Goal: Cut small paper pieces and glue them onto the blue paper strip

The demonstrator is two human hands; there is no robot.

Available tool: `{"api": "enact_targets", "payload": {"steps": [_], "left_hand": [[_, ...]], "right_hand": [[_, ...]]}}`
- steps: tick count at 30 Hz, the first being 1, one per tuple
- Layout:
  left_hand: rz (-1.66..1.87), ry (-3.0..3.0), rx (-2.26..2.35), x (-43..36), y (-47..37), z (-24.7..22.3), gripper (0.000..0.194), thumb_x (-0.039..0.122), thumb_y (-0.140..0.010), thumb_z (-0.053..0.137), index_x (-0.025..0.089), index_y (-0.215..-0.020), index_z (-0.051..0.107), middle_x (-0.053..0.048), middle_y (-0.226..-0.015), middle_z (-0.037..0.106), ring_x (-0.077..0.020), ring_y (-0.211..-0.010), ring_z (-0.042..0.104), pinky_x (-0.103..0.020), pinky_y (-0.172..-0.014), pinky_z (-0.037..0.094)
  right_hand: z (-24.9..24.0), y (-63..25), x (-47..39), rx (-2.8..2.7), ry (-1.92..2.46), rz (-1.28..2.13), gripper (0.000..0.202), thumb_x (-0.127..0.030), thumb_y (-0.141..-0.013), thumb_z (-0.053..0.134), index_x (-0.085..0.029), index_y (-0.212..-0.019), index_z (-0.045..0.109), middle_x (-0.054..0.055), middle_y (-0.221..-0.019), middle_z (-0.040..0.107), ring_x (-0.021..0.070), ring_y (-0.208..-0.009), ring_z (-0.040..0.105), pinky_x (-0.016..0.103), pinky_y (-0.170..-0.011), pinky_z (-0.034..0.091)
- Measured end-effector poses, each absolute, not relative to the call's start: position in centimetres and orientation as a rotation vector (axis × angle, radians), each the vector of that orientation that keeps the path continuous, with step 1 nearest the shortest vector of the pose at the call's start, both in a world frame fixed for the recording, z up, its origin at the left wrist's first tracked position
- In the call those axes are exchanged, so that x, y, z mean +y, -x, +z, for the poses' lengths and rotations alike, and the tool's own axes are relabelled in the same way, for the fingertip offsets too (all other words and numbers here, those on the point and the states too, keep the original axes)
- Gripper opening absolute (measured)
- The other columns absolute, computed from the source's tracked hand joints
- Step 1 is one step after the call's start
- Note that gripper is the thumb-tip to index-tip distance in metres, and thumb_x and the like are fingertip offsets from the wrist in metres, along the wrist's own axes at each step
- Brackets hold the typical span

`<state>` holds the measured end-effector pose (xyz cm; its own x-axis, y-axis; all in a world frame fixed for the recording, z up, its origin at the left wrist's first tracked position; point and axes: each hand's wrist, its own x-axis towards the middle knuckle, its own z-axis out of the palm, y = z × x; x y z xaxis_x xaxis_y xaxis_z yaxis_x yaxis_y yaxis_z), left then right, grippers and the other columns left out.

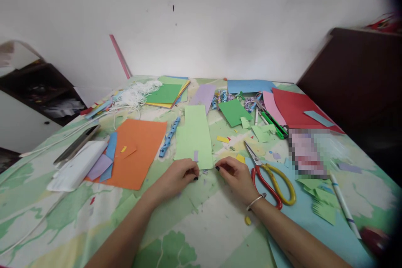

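A light green paper sheet (194, 134) lies in front of me with a small purple strip (196, 155) near its lower edge. My left hand (184, 171) is closed at that sheet's lower left corner, fingers curled and thumb tucked in. Just right of the sheet, my right hand (234, 173) is closed too, its thumb and fingertips pinched together. If either hand holds something small, I cannot make it out. Scissors (259, 165) with one red and one yellow handle lie beside my right hand, blades pointing away from me.
Orange paper (141, 146) and a blue twisted paper piece (169, 137) lie left. Further left are a white power strip (77, 165) and a phone (77, 144). Right are a green cutter (273, 121), red paper (301, 109), a marker (345, 205) and light blue paper (301, 217). White string (135, 96) is heaped behind.
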<state>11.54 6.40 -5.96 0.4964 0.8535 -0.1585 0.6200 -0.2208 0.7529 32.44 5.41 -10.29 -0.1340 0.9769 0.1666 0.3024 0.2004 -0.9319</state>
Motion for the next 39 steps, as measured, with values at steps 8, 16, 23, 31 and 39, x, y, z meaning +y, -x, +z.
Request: {"api": "enact_targets", "payload": {"steps": [8,16,23,31,39], "left_hand": [[0.799,-1.267,1.113,9.2,-16.5,-7.7,0.009,0.019,-0.064,0.062,0.015,-0.072,0.064,-0.003,-0.067,0.066,-0.0166,-0.066,0.064,-0.029,-0.067,0.049],[0.928,-1.129,1.084,8.9,-17.8,-9.2,0.017,0.021,-0.064,0.066,0.013,-0.079,0.067,-0.004,-0.072,0.068,-0.0147,-0.063,0.063,-0.030,-0.068,0.051],[0.887,-1.136,1.006,8.7,-17.9,-9.3,0.017,0.020,-0.063,0.068,0.012,-0.079,0.065,-0.005,-0.071,0.068,-0.0138,-0.064,0.063,-0.029,-0.067,0.053],[0.891,-1.200,0.977,8.7,-17.7,-9.2,0.019,0.017,-0.061,0.068,0.013,-0.080,0.065,-0.004,-0.074,0.068,-0.0150,-0.068,0.064,-0.031,-0.070,0.054],[0.867,-1.212,0.957,8.8,-17.6,-9.5,0.025,0.025,-0.061,0.074,0.013,-0.081,0.064,-0.005,-0.076,0.069,-0.0165,-0.073,0.065,-0.032,-0.075,0.053]], "right_hand": [[-9.8,-32.7,5.8,-1.343,1.204,1.018,0.015,-0.023,-0.074,0.057,-0.018,-0.083,0.068,0.006,-0.084,0.067,0.0168,-0.078,0.062,0.028,-0.070,0.050],[-10.6,-32.4,5.9,-1.320,1.290,1.003,0.016,-0.024,-0.072,0.062,-0.017,-0.086,0.063,0.004,-0.074,0.067,0.0153,-0.067,0.063,0.025,-0.061,0.051],[-10.8,-32.6,5.7,-1.404,1.348,0.900,0.011,-0.022,-0.075,0.058,-0.018,-0.084,0.064,0.003,-0.076,0.066,0.0145,-0.067,0.060,0.025,-0.063,0.049],[-10.8,-32.7,5.7,-1.451,1.377,0.831,0.013,-0.022,-0.075,0.058,-0.019,-0.086,0.063,0.002,-0.073,0.066,0.0148,-0.065,0.060,0.026,-0.062,0.048],[-10.7,-32.9,5.6,-1.435,1.383,0.799,0.010,-0.023,-0.074,0.059,-0.020,-0.082,0.064,0.002,-0.074,0.068,0.0160,-0.066,0.062,0.028,-0.064,0.049]]}}
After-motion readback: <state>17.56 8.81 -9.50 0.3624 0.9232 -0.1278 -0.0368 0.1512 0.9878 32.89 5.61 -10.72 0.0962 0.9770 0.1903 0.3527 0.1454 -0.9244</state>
